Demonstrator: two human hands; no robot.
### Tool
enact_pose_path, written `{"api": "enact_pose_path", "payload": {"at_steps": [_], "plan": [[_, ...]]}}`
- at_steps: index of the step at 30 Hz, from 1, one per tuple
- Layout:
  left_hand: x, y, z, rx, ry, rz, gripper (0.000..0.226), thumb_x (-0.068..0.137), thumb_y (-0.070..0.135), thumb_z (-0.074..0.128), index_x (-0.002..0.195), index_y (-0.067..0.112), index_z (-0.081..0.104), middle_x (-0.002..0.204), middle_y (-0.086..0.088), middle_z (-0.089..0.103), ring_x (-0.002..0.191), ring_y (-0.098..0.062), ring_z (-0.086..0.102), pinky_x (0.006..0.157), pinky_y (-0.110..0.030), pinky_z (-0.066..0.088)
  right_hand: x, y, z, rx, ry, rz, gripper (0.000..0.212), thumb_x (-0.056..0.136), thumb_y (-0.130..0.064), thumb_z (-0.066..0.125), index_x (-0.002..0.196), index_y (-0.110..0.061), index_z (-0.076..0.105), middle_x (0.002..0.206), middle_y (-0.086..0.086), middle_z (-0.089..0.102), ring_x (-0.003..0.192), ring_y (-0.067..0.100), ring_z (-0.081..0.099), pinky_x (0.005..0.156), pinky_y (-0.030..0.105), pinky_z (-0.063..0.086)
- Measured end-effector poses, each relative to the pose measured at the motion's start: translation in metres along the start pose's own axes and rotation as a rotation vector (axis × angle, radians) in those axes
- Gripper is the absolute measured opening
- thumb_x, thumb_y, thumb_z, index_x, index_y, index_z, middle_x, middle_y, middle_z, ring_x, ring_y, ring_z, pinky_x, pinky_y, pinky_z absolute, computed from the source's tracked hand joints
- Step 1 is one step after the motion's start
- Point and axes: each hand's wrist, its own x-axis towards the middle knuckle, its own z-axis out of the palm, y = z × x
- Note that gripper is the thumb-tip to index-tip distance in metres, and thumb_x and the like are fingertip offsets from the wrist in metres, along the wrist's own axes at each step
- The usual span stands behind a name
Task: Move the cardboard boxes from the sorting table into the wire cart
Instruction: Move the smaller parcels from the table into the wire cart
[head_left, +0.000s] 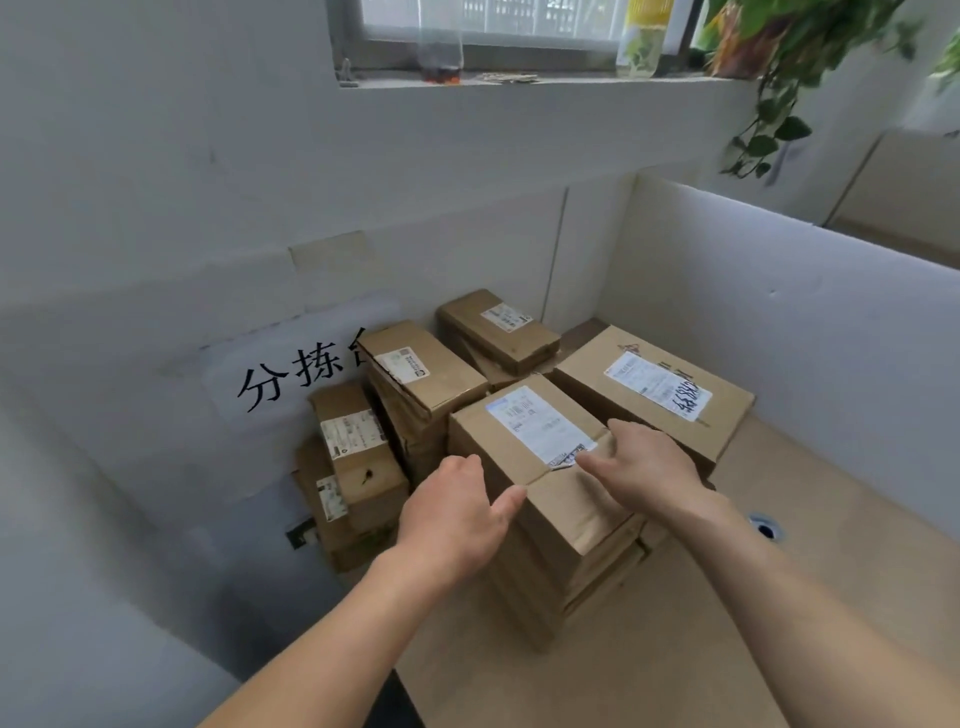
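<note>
Head view: the person's hands are on the near box (540, 467), which tops a stack at the near edge of the pile on the sorting table (779, 597). The pile sits in the far-left corner, against the wall and the paper sign (291, 374).

Left hand (457, 514): thumb touching the box's near top edge, palm against its left side. Its fingers are hidden, so no telling if it has a grip.

Right hand (644, 467): fingers straight and spread, lying flat on the box top beside the label, holding nothing.

Step in hand, as a judgement: grasp and lift this top box.
- Get the right hand down over the right side so both palms squeeze opposite faces.
- Lift straight up; the boxes under it look uneven and could slide.
- The big box (654, 395) sits just right of it, so clear that before swinging out.

Count:
- Five box tops with labels, plus a sixth label low on the left.
- More boxes underneath, too hidden to count.
- Two hands.
- The wire cart is not in view.
</note>
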Motion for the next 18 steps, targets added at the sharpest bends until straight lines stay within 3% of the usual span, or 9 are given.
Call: {"api": "enact_pose_path", "payload": {"at_steps": [2,7,10,13,18], "plan": [[0.009,-0.007,0.001,-0.003,-0.025,0.005,0.063,0.096,0.064,0.046,0.137,0.016,0.050,0.142,-0.001,0.051,0.125,-0.021,0.053,0.095,-0.034,0.045,0.005,-0.003,0.005,0.024,-0.019,0.041,0.035,0.087,-0.063,0.058,0.097,-0.029,0.058,0.094,-0.011,0.064,0.082,0.011,0.059,0.070,0.036,0.054],[0.021,-0.017,0.007,-0.015,-0.086,0.023,0.050,0.095,0.065,0.048,0.119,0.022,0.058,0.121,0.000,0.059,0.107,-0.021,0.059,0.087,-0.039,0.051,0.007,-0.004,0.016,0.042,0.012,0.114,0.065,0.087,-0.065,0.055,0.139,-0.025,0.049,0.125,-0.004,0.065,0.105,0.021,0.062,0.076,0.038,0.051],[0.026,-0.019,0.012,-0.035,-0.097,0.015,0.050,0.094,0.064,0.050,0.117,0.021,0.058,0.118,-0.001,0.059,0.104,-0.021,0.059,0.087,-0.038,0.051,0.002,-0.006,0.022,0.094,-0.038,0.128,0.055,0.082,-0.066,0.055,0.124,-0.030,0.051,0.116,-0.007,0.065,0.089,0.017,0.057,0.072,0.038,0.048],[0.030,-0.017,0.016,-0.092,-0.092,0.006,0.051,0.092,0.062,0.055,0.123,0.021,0.058,0.118,0.000,0.061,0.105,-0.020,0.059,0.089,-0.038,0.051,-0.005,-0.006,0.025,0.127,-0.047,0.131,0.042,0.077,-0.066,0.053,0.102,-0.032,0.051,0.101,-0.011,0.062,0.086,0.018,0.057,0.071,0.038,0.045],[0.025,-0.014,0.020,-0.218,-0.079,-0.031,0.050,0.085,0.052,0.064,0.122,0.021,0.055,0.122,-0.001,0.063,0.114,-0.025,0.058,0.093,-0.036,0.048,-0.023,-0.010,0.027,0.226,-0.022,0.106,0.039,0.075,-0.060,0.058,0.100,-0.031,0.053,0.101,-0.013,0.064,0.091,0.019,0.060,0.076,0.038,0.048]]}}
